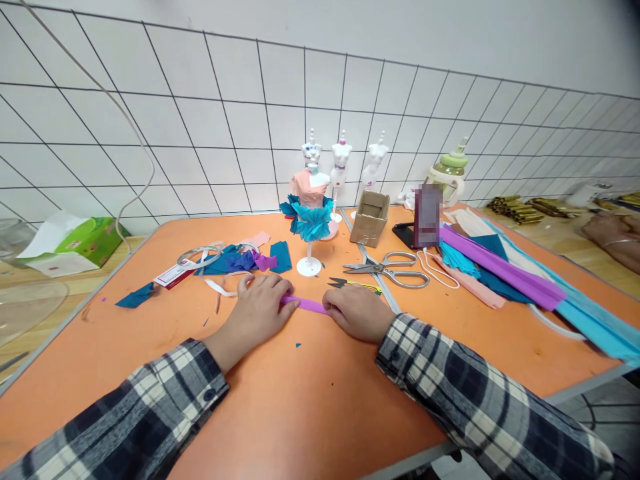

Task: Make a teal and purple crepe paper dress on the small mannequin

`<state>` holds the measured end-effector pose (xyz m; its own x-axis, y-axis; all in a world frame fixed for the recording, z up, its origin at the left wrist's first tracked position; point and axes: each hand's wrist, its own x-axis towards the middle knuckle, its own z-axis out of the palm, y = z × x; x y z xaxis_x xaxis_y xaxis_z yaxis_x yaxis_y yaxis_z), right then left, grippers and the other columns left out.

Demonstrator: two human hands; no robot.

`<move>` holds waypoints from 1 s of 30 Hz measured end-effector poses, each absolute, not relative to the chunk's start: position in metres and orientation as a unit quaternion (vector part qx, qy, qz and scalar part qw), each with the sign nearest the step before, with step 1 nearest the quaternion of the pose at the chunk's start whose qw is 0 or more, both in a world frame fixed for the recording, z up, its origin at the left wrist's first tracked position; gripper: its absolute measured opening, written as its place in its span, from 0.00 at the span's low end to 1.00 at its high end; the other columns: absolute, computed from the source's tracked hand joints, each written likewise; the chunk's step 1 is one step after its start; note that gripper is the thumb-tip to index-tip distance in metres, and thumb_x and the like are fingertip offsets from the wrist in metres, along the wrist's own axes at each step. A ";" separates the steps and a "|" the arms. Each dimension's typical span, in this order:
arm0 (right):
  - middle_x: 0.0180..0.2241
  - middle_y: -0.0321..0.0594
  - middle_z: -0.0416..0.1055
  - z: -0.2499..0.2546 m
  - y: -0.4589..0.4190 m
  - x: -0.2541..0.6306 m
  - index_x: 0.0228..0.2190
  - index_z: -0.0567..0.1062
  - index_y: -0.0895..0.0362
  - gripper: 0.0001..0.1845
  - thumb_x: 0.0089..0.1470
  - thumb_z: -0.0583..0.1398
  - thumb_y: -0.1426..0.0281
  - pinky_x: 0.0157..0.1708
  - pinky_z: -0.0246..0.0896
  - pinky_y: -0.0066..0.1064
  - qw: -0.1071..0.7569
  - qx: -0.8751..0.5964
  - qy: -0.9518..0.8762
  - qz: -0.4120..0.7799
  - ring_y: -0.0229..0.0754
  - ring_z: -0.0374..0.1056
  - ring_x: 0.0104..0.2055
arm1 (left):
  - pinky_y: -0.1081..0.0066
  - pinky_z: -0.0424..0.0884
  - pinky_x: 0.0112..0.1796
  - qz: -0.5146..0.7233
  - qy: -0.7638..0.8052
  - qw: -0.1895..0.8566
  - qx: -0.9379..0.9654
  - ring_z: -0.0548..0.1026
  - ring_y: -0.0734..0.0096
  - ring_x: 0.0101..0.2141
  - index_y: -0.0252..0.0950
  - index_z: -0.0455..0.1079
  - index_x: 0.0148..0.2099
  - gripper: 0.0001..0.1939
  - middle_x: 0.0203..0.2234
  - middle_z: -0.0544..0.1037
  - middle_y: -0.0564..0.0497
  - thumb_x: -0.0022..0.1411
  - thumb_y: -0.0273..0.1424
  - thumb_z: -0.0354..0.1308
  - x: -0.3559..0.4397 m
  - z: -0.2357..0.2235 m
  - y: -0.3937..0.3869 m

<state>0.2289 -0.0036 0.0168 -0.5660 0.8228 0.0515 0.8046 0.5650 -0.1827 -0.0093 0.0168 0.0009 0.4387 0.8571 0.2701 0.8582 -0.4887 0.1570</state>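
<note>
Plaid sleeves (450, 393) reach in from the bottom corners over an orange table (300, 413). Between the two hands, just above the tabletop, a short purple strip (311, 305) stretches sideways. The left hand (265, 307) has its thumb and forefinger closed on the strip's left end, the other fingers bent; the right hand (357, 310) is curled, pinching the right end.

Just beyond the strip stands a small dress form (311, 193) with a pink top and a ruffled blue skirt, on a round white base. Three more white forms (342, 157) stand behind it, near the tiled wall (220, 133). Yellow-handled snips (357, 285) lie next to the right hand, with large metal scissors (387, 268) beyond them and a cardboard box (370, 217) farther back. Near the left hand are blue and purple scraps (240, 260) and a white ribbon (220, 289).

To the right, long colored sheets (505, 267) lie beside an upright, blurred dark-red object (427, 217), perhaps a phone. Another person's hand (613, 233) rests at the far right edge.
</note>
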 end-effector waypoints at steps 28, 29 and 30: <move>0.37 0.41 0.75 0.022 0.003 0.252 0.37 0.77 0.56 0.07 0.59 0.59 0.69 0.43 0.53 0.34 0.066 -0.499 -0.863 0.049 0.45 0.67 0.44 | 0.28 0.39 0.57 -0.056 -0.444 0.066 -0.892 0.59 0.33 0.62 0.37 0.64 0.64 0.39 0.63 0.64 0.33 0.63 0.59 0.44 -0.003 0.005 -0.022; 0.37 0.41 0.76 0.025 0.004 0.254 0.37 0.78 0.56 0.07 0.58 0.60 0.68 0.43 0.52 0.35 0.057 -0.494 -0.866 0.049 0.45 0.67 0.43 | 0.29 0.40 0.58 -0.064 -0.437 0.074 -0.894 0.57 0.33 0.63 0.36 0.66 0.62 0.38 0.64 0.63 0.33 0.64 0.59 0.44 -0.005 0.005 -0.021; 0.37 0.40 0.76 0.028 0.005 0.256 0.37 0.78 0.55 0.07 0.58 0.61 0.67 0.43 0.52 0.35 0.049 -0.489 -0.870 0.049 0.45 0.67 0.43 | 0.31 0.42 0.59 -0.072 -0.429 0.079 -0.897 0.55 0.33 0.64 0.35 0.67 0.61 0.37 0.65 0.62 0.34 0.64 0.58 0.45 -0.006 0.006 -0.020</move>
